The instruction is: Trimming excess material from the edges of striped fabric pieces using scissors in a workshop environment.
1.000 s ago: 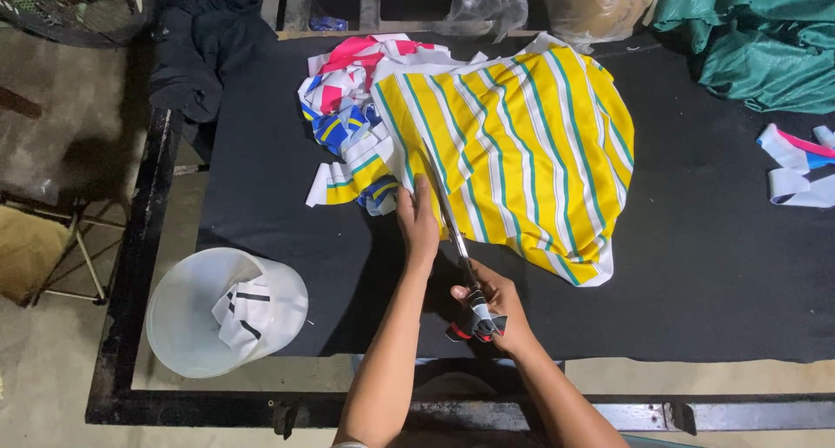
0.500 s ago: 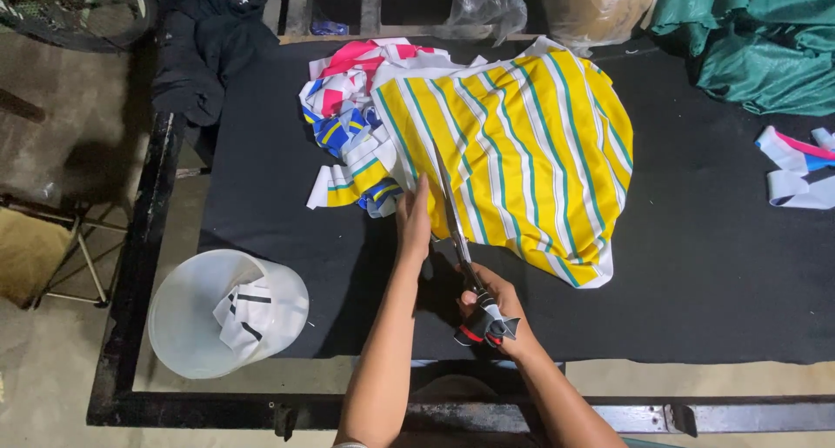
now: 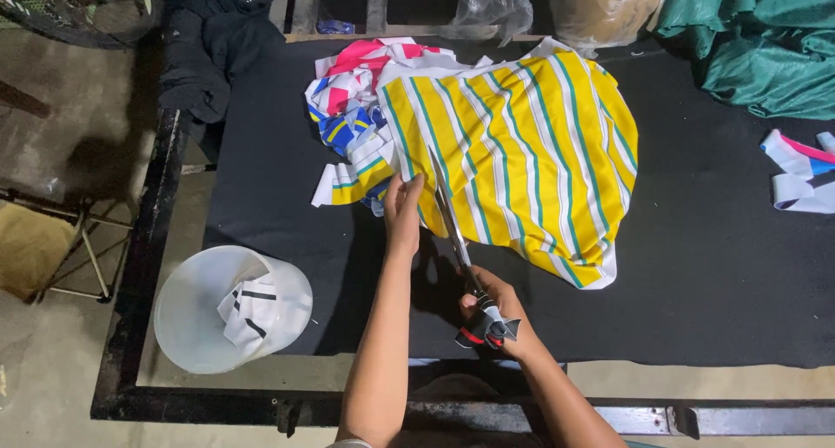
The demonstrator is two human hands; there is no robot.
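1. Right hand (image 3: pixel 491 304) is clenched around the handles of long scissors (image 3: pixel 452 226), blades reaching into the cloth.
2. Left hand (image 3: pixel 403 206) pinches the edge of the yellow striped fabric (image 3: pixel 522 143), just beside the blades.
3. Fabric lies spread on the black table (image 3: pixel 713 265), partly over a heap of scraps (image 3: pixel 352 109).
4. White bucket (image 3: pixel 196 313) holding offcuts stands at the table's left edge.
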